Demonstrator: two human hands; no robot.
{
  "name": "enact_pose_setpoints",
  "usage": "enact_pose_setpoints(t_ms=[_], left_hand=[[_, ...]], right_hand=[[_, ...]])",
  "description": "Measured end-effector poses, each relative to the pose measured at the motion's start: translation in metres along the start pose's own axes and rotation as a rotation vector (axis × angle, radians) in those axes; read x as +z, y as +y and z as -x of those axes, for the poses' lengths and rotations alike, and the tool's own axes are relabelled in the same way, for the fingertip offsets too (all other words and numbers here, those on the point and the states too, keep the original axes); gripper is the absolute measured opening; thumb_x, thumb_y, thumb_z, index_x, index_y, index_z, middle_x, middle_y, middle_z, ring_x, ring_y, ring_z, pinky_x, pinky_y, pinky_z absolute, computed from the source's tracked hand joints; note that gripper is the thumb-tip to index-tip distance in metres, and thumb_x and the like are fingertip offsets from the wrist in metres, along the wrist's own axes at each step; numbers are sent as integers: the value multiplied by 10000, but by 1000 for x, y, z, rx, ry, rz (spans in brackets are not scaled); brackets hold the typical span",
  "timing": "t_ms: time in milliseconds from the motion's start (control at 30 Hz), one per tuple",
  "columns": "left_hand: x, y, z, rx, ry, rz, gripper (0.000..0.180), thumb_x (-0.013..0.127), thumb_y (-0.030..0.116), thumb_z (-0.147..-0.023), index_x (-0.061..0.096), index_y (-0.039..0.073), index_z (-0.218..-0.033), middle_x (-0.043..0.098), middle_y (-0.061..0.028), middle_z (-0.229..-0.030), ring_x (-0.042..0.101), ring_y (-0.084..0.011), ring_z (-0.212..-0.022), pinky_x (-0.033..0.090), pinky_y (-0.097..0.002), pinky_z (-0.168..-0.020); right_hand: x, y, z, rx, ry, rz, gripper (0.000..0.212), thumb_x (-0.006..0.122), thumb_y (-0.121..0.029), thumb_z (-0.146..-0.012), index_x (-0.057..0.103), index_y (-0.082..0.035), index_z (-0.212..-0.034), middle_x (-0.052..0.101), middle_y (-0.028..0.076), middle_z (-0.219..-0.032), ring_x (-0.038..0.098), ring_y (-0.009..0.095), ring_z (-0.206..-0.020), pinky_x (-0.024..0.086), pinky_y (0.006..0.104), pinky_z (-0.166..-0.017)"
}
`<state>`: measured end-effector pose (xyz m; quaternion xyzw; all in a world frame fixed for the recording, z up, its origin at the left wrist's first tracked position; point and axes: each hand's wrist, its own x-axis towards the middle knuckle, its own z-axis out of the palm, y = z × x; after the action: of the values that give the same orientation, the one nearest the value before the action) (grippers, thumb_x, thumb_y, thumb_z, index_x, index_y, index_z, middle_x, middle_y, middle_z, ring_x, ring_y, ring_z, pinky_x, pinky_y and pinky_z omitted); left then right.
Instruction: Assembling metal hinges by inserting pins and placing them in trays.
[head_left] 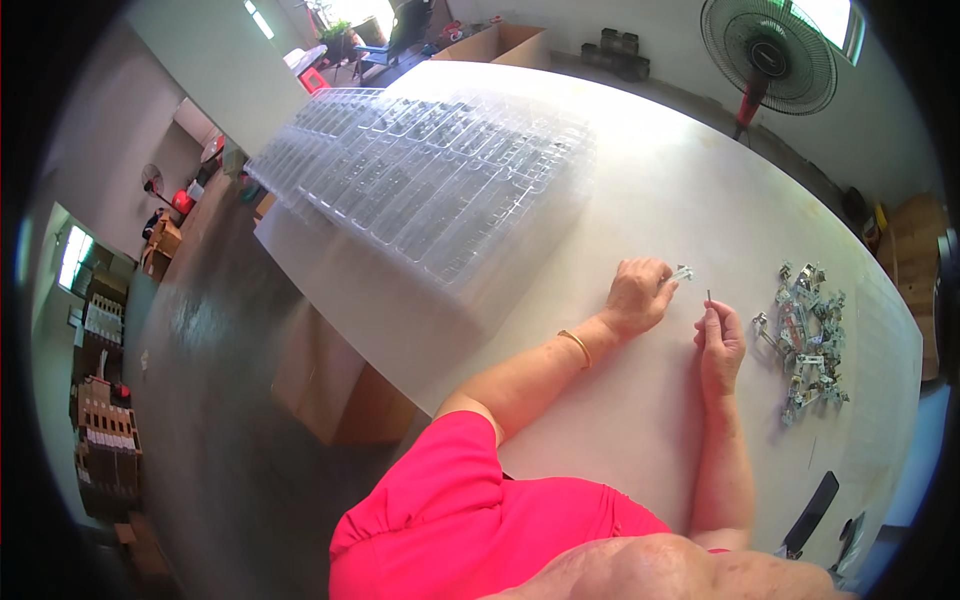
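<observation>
The left fingers (667, 288) are pinching a metal fitting (684, 273) just beyond and left of the thin pin (709, 296) the right fingers (713, 325) are gripping, pointing away from the person.

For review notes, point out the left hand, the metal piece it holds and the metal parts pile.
Left hand (638, 294), head view: back of hand.
Metal piece (683, 274), head view: jutting end.
Metal parts pile (816, 343), head view: middle.
</observation>
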<state>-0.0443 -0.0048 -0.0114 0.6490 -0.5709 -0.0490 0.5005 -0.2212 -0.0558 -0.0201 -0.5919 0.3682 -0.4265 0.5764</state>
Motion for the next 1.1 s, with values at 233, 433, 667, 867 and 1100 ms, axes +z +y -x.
enact_pose_setpoints(t_ms=[233, 433, 667, 867, 1100], left_hand=[[-80, 68, -13, 109, 154, 88, 88, 718, 80, -856, 659, 32, -899, 652, -81, -822, 576, -230, -767, 465, -357, -706], [-184, 60, -6, 205, 347, -207, 101, 711, 44, -884, 663, 30, -972, 615, -34, -805, 569, -126, -723, 480, -272, -681], [-306, 19, -14, -73, 488, -363, 112, 716, 118, -878, 680, 21, -919, 681, -92, -806, 646, -187, -729, 512, -319, -689], [-352, -33, -18, -226, 407, -508, 126, 708, 143, -866, 687, 20, -863, 700, -105, -797, 666, -202, -702, 526, -334, -670], [-349, -46, -21, -323, 292, -576, 150, 698, 174, -863, 688, 25, -857, 709, -112, -788, 683, -225, -714, 529, -346, -681]], right_hand=[[1, 2, -3, -9, 2, -20, 135, 555, -139, -1013, 629, -51, -1083, 583, -19, -793, 509, 41, -667, 426, 187, -574], [-2, 5, -2, -13, -18, -47, 130, 555, -133, -1013, 628, -50, -1080, 582, -19, -785, 500, 39, -650, 421, 187, -567], [-4, 5, -1, 0, -8, -44, 125, 558, -142, -1013, 632, -61, -1074, 585, -25, -785, 494, 36, -642, 416, 184, -563], [-3, 9, -3, -16, -7, -2, 127, 561, -147, -1013, 632, -65, -1078, 587, -30, -789, 510, 31, -666, 426, 182, -572], [-4, 8, -4, -14, -20, 7, 130, 560, -149, -1014, 629, -59, -1077, 589, -32, -807, 526, 30, -706, 437, 183, -581]])
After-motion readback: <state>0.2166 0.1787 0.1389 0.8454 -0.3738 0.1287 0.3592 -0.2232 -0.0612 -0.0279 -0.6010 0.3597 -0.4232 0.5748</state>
